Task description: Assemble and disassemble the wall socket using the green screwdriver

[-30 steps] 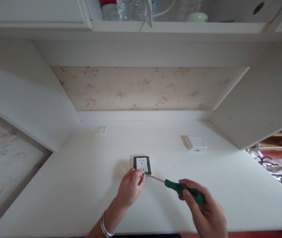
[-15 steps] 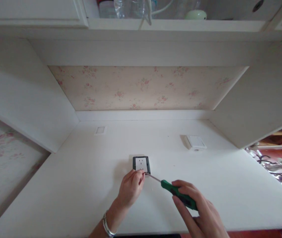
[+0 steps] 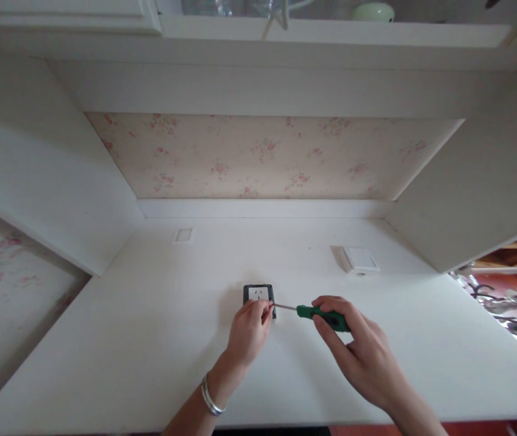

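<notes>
A small wall socket (image 3: pixel 257 292) with a white face and dark frame lies on the white desk (image 3: pixel 149 339). My left hand (image 3: pixel 249 330) rests on its near edge, fingers curled and pinched at the socket's right corner. My right hand (image 3: pixel 353 345) grips the green handle of a screwdriver (image 3: pixel 319 313). The metal shaft points left, and its tip meets the socket beside my left fingertips. A silver bracelet (image 3: pixel 210 396) circles my left wrist.
A white switch plate (image 3: pixel 360 259) lies at the back right of the desk. A small white rectangle (image 3: pixel 183 235) lies at the back left. White side panels enclose the desk. Floral wallpaper covers the back wall. A shelf above carries bottles and a pale green object (image 3: pixel 371 11).
My right hand moved forward and up with the screwdriver, so the shaft now lies nearly level. My left hand slid further over the socket's near edge.
</notes>
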The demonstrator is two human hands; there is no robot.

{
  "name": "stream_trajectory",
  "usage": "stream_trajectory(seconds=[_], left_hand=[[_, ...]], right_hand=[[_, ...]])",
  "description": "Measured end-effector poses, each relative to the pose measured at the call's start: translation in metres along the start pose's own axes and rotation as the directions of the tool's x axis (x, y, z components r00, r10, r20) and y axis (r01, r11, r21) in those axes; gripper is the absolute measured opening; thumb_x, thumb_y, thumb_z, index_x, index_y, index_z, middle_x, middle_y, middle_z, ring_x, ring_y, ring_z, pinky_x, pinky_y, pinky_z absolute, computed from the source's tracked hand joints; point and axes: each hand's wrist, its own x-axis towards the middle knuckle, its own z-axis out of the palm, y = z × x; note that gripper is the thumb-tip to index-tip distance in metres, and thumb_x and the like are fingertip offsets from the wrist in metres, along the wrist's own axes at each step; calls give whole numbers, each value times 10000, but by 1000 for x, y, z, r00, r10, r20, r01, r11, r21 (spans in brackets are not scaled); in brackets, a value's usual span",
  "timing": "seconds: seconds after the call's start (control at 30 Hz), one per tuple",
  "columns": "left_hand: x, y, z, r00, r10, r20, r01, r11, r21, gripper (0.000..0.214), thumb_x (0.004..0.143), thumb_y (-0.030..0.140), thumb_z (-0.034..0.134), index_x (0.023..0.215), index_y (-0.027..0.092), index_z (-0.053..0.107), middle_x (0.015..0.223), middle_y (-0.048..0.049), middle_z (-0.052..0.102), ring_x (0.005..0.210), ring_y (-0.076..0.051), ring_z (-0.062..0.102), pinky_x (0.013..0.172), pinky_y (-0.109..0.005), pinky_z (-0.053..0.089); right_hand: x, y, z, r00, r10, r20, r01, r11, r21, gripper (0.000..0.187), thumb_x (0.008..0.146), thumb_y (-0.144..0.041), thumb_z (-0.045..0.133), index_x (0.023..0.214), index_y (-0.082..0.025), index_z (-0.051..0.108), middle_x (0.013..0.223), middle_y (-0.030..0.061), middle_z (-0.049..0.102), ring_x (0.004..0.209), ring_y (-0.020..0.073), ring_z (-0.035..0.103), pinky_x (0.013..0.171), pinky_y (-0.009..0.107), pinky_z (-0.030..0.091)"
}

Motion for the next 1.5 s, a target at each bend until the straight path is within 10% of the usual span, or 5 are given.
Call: stream_trajectory(seconds=[0.57,1.5], left_hand=[[-23,-41,-39,951,-298,-84,294,954,-59,119,904,294,499,916,192,560,824,-39,644,738,-154,626,685,-270,509],[-26,-46,-40,929,-369,19,369,927,-69,104,906,278,472,912,204,546,856,-34,648,779,-163,630,672,-261,488]], right_hand=[[27,-2,-9,1000,16,7,-16,999,-38,159,894,-334,513,1015,-231,521,1002,61,656,712,136,635,416,173,477],[56,-14,-6,991,40,130,-31,997,-76,186,899,-379,494,987,-222,542,865,42,670,700,138,621,542,217,495]])
